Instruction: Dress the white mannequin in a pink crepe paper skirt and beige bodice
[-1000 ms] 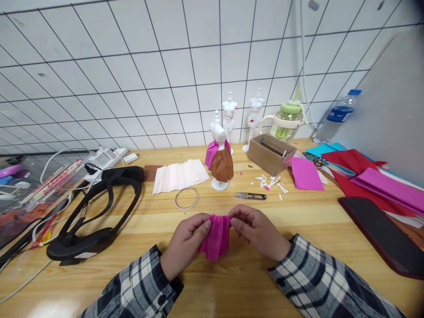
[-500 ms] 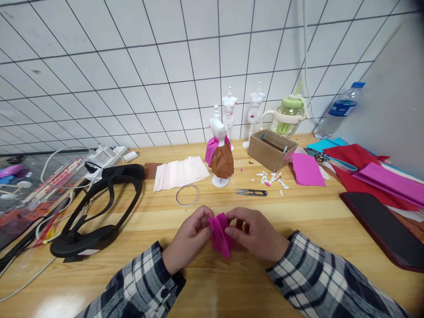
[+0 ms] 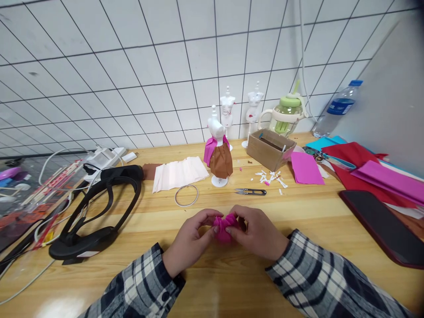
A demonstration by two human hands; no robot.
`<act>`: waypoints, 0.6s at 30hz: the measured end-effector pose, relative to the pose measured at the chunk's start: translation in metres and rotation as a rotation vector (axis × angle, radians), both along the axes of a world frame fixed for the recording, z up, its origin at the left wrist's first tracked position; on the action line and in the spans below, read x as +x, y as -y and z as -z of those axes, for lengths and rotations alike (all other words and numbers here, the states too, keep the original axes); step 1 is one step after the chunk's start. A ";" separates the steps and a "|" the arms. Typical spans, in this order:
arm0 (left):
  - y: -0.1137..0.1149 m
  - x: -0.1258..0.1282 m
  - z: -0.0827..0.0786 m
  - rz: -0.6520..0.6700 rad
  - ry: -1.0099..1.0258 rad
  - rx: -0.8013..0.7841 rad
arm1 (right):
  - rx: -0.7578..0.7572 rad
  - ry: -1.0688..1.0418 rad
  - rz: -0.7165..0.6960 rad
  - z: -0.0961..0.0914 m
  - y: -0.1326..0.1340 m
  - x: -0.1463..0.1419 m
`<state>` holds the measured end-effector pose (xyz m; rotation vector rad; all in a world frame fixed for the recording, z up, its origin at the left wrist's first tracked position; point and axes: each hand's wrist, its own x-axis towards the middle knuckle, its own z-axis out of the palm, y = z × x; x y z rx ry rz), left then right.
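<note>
Between my two hands a magenta piece of crepe paper (image 3: 224, 232) is bunched up above the table front. My left hand (image 3: 195, 238) pinches its left side between thumb and fingers. On the other side my right hand (image 3: 256, 232) grips the right part, thumb in front. Beyond the hands stands a small white dress form (image 3: 217, 128) wearing a brown skirt (image 3: 221, 161) and a magenta drape (image 3: 210, 149). Thread snips (image 3: 251, 192) and a thin ring (image 3: 186, 195) lie on the wood between the hands and the form.
Pale pleated paper (image 3: 180, 173) lies left of the form, a black headset (image 3: 96, 212) further left. Two bare dress forms (image 3: 227, 108), a cardboard box (image 3: 270, 149) and a green-lidded cup (image 3: 289, 112) stand behind. Rightward are white scraps (image 3: 271, 177), coloured sheets (image 3: 351, 161) and a phone (image 3: 384, 227).
The magenta paper, which hung down in folds, is now gathered into a compact bunch. Both hands stay in nearly the same place around it.
</note>
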<state>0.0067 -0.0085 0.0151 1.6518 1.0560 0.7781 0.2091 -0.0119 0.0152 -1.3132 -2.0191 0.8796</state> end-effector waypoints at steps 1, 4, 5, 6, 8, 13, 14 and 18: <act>0.000 0.000 0.000 -0.005 -0.012 0.008 | -0.014 -0.017 -0.008 0.000 0.000 0.001; -0.002 -0.002 0.001 -0.009 -0.020 0.013 | -0.067 -0.113 -0.057 0.000 0.000 0.003; -0.003 -0.003 0.002 -0.011 -0.016 0.011 | -0.078 -0.145 -0.074 0.000 -0.001 0.004; -0.003 -0.003 0.002 -0.014 -0.010 0.010 | -0.079 -0.169 -0.089 0.000 -0.001 0.004; -0.003 -0.002 0.004 -0.022 0.012 0.002 | -0.062 -0.190 -0.117 0.001 -0.003 0.004; -0.001 -0.002 0.003 -0.070 0.040 -0.037 | -0.033 -0.175 -0.117 0.003 -0.004 0.002; 0.000 -0.003 0.003 -0.081 0.037 -0.031 | -0.031 -0.162 -0.096 0.003 -0.004 0.002; 0.000 -0.007 -0.001 -0.068 0.028 0.029 | 0.004 -0.124 -0.056 0.005 -0.003 0.003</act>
